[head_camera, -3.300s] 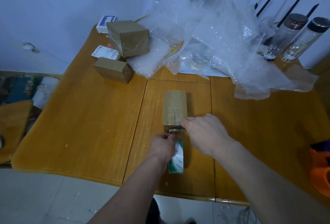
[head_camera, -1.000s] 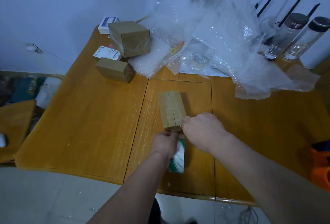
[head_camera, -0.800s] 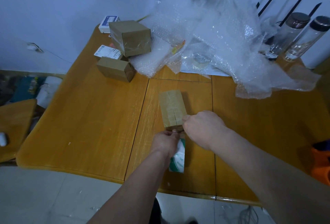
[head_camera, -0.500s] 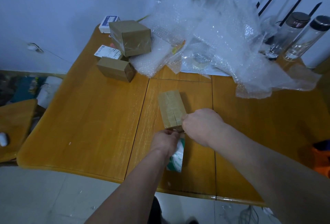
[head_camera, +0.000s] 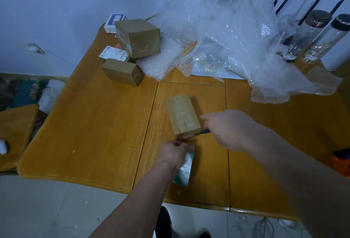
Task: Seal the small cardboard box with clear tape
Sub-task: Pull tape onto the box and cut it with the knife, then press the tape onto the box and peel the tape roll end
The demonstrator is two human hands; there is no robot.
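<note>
The small cardboard box [head_camera: 182, 115] lies in the middle of the wooden table [head_camera: 94, 127], a shiny strip of clear tape running along its top. My left hand [head_camera: 173, 153] sits just in front of the box's near end, closed on a roll of tape [head_camera: 184, 169] with a white and green label. My right hand [head_camera: 230, 129] is to the right of the box's near corner, closed on a dark thin tool [head_camera: 203, 132] whose tip points at the box's near edge.
Two other cardboard boxes [head_camera: 139, 37] [head_camera: 122, 71] and a labelled packet [head_camera: 113, 53] sit at the far left. Crumpled bubble wrap [head_camera: 227, 38] covers the back. Glass bottles [head_camera: 322, 36] stand at the far right. An orange object [head_camera: 341, 163] is at the right edge.
My right hand has drawn away to the right of the box's near end, so the dark tool now shows. The left hand stays on the tape roll. The box keeps its slight tilt.
</note>
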